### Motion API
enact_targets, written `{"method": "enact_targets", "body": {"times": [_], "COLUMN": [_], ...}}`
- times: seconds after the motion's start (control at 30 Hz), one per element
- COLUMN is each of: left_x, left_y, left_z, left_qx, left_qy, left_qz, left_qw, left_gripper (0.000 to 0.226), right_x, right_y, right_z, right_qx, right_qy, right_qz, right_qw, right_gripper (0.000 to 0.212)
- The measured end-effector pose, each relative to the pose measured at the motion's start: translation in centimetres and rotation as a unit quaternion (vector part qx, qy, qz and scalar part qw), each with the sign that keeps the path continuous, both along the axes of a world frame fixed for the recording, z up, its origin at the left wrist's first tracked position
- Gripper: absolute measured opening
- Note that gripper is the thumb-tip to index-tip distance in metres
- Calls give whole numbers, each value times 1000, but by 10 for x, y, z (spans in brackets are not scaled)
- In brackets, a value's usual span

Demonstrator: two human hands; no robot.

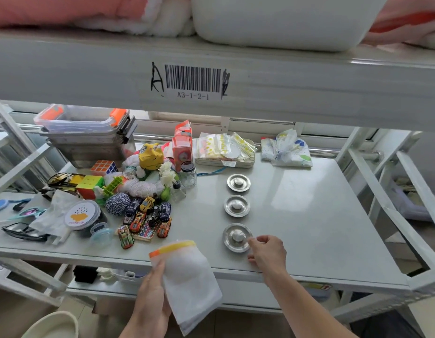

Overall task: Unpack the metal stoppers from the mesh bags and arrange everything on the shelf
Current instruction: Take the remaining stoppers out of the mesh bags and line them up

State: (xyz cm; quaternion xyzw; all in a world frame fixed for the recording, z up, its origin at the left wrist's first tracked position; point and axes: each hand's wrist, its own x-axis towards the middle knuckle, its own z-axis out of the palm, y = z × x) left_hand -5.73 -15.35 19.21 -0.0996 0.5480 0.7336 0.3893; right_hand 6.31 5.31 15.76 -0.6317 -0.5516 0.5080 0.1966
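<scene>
Three round metal stoppers lie in a column on the grey shelf (309, 215): a far one (238, 182), a middle one (236, 205) and a near one (236, 237). My right hand (268, 251) rests at the right rim of the near stopper, fingertips touching or just off its edge. My left hand (150, 296) grips a white mesh bag (189, 281) with a yellow and orange top band, held in front of the shelf's front edge. I cannot tell whether the bag holds anything.
The shelf's left half is crowded: toy cars (145, 215), puzzle cubes (89, 185), a twine ball (117, 203), glass jars (188, 174), sunglasses, stacked plastic boxes (87, 135). Packets (223, 148) and a printed bag (288, 150) sit at the back. An upper shelf beam (211, 79) hangs overhead.
</scene>
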Motion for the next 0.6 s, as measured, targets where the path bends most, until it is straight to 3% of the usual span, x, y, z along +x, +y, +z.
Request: {"method": "enact_targets", "body": {"times": [0.07, 0.13, 0.2, 0.3, 0.5, 0.6], "left_x": [3, 6, 13, 24, 35, 40], "left_y": [1, 4, 9, 19, 35, 47], "left_z": [1, 1, 4, 13, 28, 27], "left_qx": [2, 0, 7, 24, 35, 35], "left_qy": [1, -8, -9, -2, 4, 5], "left_qz": [-17, -43, -79, -134, -115, -91], "left_qw": [1000, 999, 997, 991, 993, 995], "left_gripper": [28, 32, 28, 22, 34, 31], "right_x": [10, 20, 25, 31, 47, 54], "right_y": [-9, -26, -44, -60, -49, -39], "right_z": [7, 20, 36, 46, 44, 41], "right_qx": [55, 64, -21, -123, -245, -218], "right_qy": [-22, 36, 129, 189, 319, 342], "right_qz": [20, 67, 147, 212, 122, 85], "right_qw": [998, 995, 980, 951, 908, 910], "right_gripper": [29, 21, 23, 35, 35, 34]}}
